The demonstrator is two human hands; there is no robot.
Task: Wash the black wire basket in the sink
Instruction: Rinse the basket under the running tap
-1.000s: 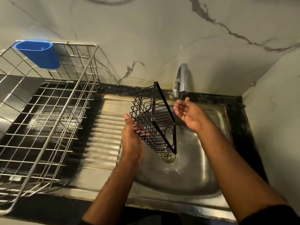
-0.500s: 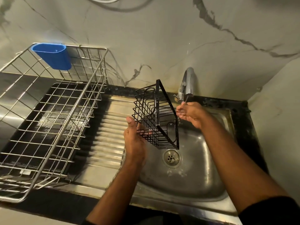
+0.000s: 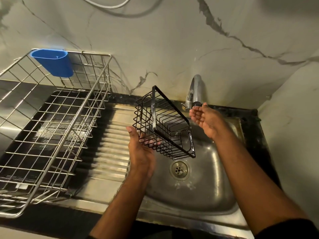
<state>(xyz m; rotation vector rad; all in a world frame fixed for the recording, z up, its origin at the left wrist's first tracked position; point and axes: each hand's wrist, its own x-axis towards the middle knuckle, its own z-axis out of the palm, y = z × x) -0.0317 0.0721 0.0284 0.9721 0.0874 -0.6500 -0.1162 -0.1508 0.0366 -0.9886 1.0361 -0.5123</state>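
Observation:
A black wire basket (image 3: 170,116) is held tilted on its side above the steel sink (image 3: 212,192), its open top turned toward the right. My left hand (image 3: 141,152) grips it from below and behind, fingers under the wires. To the right, my right hand (image 3: 206,119) is cupped palm up right under the spout of the chrome tap (image 3: 196,91), holding nothing; it looks wet. That hand is just apart from the basket's rim. The drain (image 3: 179,169) lies below the basket.
A large steel wire dish rack (image 3: 57,128) stands on the left over the black counter, with a blue plastic cup (image 3: 55,62) hung on its back rim. The ribbed drainboard (image 3: 112,149) lies between rack and bowl. Marble walls close in behind and on the right.
My right hand has opened into a cupped palm under the spout. The basket in my left hand has turned a little. The view has shifted slightly.

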